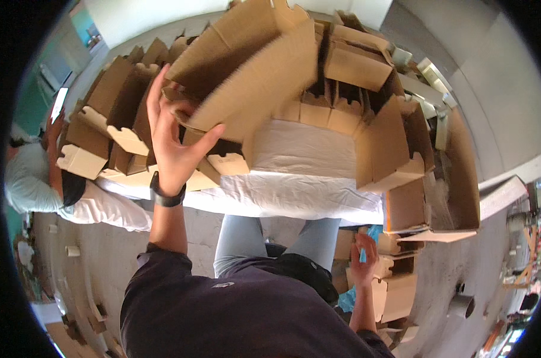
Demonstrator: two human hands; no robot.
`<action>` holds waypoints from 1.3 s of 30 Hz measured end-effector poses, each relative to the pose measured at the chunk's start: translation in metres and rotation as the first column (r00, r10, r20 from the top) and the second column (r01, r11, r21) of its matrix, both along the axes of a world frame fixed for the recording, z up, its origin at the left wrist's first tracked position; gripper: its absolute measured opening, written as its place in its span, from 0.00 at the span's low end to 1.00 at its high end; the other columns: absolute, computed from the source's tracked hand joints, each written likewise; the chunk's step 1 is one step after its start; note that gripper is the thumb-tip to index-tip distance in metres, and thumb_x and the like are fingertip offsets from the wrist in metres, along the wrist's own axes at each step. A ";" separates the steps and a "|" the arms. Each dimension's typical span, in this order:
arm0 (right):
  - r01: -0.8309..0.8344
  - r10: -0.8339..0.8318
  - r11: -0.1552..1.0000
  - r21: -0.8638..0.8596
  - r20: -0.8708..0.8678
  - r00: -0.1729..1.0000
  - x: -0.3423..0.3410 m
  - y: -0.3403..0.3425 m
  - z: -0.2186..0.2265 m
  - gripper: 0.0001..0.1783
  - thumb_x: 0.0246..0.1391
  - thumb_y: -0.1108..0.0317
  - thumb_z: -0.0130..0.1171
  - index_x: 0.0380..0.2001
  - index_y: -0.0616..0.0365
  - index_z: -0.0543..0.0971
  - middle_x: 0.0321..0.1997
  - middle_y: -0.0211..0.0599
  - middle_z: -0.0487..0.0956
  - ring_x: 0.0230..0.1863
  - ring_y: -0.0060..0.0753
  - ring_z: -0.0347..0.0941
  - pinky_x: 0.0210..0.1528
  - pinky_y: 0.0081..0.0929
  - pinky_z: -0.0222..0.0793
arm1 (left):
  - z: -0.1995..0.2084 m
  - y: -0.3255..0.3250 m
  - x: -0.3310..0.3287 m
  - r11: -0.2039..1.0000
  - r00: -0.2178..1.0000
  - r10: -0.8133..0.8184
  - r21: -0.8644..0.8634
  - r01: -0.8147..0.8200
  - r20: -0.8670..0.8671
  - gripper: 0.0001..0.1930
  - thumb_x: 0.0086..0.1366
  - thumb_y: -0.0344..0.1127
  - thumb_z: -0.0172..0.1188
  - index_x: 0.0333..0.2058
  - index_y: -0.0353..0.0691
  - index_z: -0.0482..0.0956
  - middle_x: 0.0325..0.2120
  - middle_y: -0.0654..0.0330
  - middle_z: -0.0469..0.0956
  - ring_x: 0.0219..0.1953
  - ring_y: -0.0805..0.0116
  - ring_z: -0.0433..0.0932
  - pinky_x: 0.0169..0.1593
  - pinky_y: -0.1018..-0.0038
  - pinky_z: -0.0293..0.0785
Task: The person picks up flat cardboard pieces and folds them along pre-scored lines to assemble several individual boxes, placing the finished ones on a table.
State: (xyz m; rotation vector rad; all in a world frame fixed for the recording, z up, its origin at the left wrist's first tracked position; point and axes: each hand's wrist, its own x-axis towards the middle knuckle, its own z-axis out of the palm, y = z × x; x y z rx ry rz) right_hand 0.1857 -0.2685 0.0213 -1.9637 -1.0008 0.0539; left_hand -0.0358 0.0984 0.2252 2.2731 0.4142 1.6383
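My left hand (178, 137) grips the near end of a long, open brown cardboard box (261, 77), thumb on one side and fingers on the other. The box is tilted, raised above the other boxes, and its edges are slightly blurred. A dark band circles my left wrist. Low on the right, beside my leg, is my right hand (364, 259); its fingers are loosely curled and apart, with nothing visibly held. Blue plastic (346, 300) shows behind it, next to stacked small cardboard boxes (400, 296).
Open cardboard boxes (112, 89) crowd the table's left, and more boxes (395, 146) stand at the right and back. White cloth (306, 149) covers the table. At far left a person (32, 179) holds a phone (59, 104). A grey cylinder (461, 305) lies on the floor.
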 end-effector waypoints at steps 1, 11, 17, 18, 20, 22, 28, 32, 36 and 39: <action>-0.061 0.066 0.996 0.069 -0.072 0.995 0.004 0.011 0.005 0.21 0.44 0.81 0.58 0.45 0.60 0.74 0.51 0.46 0.73 0.52 0.43 0.70 0.49 0.34 0.69 | -0.008 -0.002 0.002 0.924 0.966 -0.225 -0.285 0.254 0.131 0.24 0.48 0.27 0.69 0.43 0.31 0.70 0.62 0.51 0.53 0.60 0.59 0.61 0.59 0.67 0.64; -0.223 0.264 0.884 0.410 -0.045 0.963 0.021 0.082 0.087 0.63 0.31 0.49 0.74 0.66 0.58 0.48 0.69 0.47 0.50 0.68 0.42 0.50 0.66 0.41 0.48 | -0.120 -0.049 0.050 -0.422 0.726 -0.531 -0.879 0.220 0.436 0.37 0.61 0.63 0.51 0.61 0.45 0.58 0.55 0.57 0.63 0.57 0.57 0.64 0.54 0.52 0.66; 0.052 0.034 0.979 0.199 -0.409 0.912 0.004 0.094 0.056 0.43 0.44 0.67 0.69 0.61 0.63 0.57 0.52 0.47 0.72 0.52 0.32 0.68 0.55 0.30 0.64 | -0.154 -0.080 0.050 -0.523 0.683 -0.420 -0.775 0.356 0.598 0.34 0.63 0.64 0.44 0.62 0.52 0.55 0.62 0.62 0.53 0.62 0.58 0.58 0.57 0.50 0.63; 0.073 0.000 0.985 0.157 -0.419 0.908 0.001 0.096 0.053 0.42 0.46 0.66 0.68 0.61 0.63 0.57 0.52 0.46 0.71 0.52 0.33 0.68 0.55 0.30 0.65 | -0.162 -0.083 0.050 -0.516 0.670 -0.413 -0.765 0.386 0.617 0.34 0.63 0.63 0.45 0.62 0.52 0.55 0.63 0.62 0.50 0.63 0.60 0.57 0.57 0.51 0.63; 0.111 -0.072 0.992 0.064 -0.443 0.894 -0.009 0.100 0.050 0.40 0.49 0.64 0.65 0.61 0.63 0.57 0.54 0.46 0.70 0.53 0.33 0.67 0.54 0.30 0.66 | -0.180 -0.087 0.050 -0.381 0.794 -0.402 -0.872 0.309 0.457 0.37 0.64 0.61 0.47 0.65 0.49 0.50 0.66 0.61 0.44 0.66 0.62 0.52 0.61 0.52 0.56; 0.132 -0.122 0.991 0.006 -0.345 0.930 -0.004 0.104 0.032 0.40 0.49 0.60 0.66 0.60 0.63 0.59 0.49 0.50 0.73 0.49 0.38 0.71 0.51 0.31 0.68 | -0.191 -0.085 0.051 -0.173 0.912 -0.372 -0.978 0.116 0.174 0.38 0.64 0.59 0.48 0.66 0.46 0.47 0.67 0.60 0.41 0.66 0.62 0.50 0.63 0.52 0.51; 0.113 -0.129 0.989 -0.096 -0.176 0.976 -0.011 0.114 0.052 0.41 0.48 0.55 0.64 0.58 0.65 0.59 0.47 0.59 0.74 0.47 0.55 0.74 0.48 0.39 0.70 | -0.185 -0.082 0.048 0.135 0.938 -0.284 -0.960 0.243 0.198 0.29 0.69 0.53 0.42 0.60 0.37 0.61 0.59 0.56 0.61 0.61 0.71 0.59 0.60 0.77 0.54; -0.010 0.001 0.998 -0.069 -0.134 0.991 -0.003 0.120 0.057 0.37 0.51 0.55 0.61 0.57 0.67 0.59 0.46 0.60 0.75 0.47 0.56 0.74 0.47 0.39 0.70 | -0.166 -0.077 0.045 0.241 0.885 -0.466 -0.959 0.146 0.017 0.33 0.66 0.53 0.51 0.59 0.33 0.61 0.56 0.54 0.64 0.59 0.67 0.61 0.62 0.73 0.54; -0.066 0.060 0.998 -0.025 -0.176 0.983 0.003 0.117 0.049 0.35 0.53 0.55 0.59 0.56 0.67 0.61 0.45 0.61 0.75 0.47 0.57 0.73 0.49 0.39 0.69 | -0.170 -0.080 0.054 0.068 0.895 -0.416 -0.976 0.208 0.162 0.33 0.65 0.53 0.52 0.60 0.35 0.59 0.55 0.56 0.65 0.58 0.68 0.62 0.61 0.73 0.54; -0.002 -0.009 0.998 -0.063 -0.167 0.986 0.004 0.116 0.048 0.36 0.52 0.52 0.59 0.55 0.66 0.61 0.44 0.62 0.74 0.45 0.58 0.74 0.47 0.40 0.70 | -0.180 -0.083 0.055 0.092 0.857 -0.495 -0.972 0.216 0.143 0.34 0.67 0.52 0.49 0.62 0.35 0.53 0.58 0.55 0.61 0.60 0.67 0.58 0.63 0.73 0.51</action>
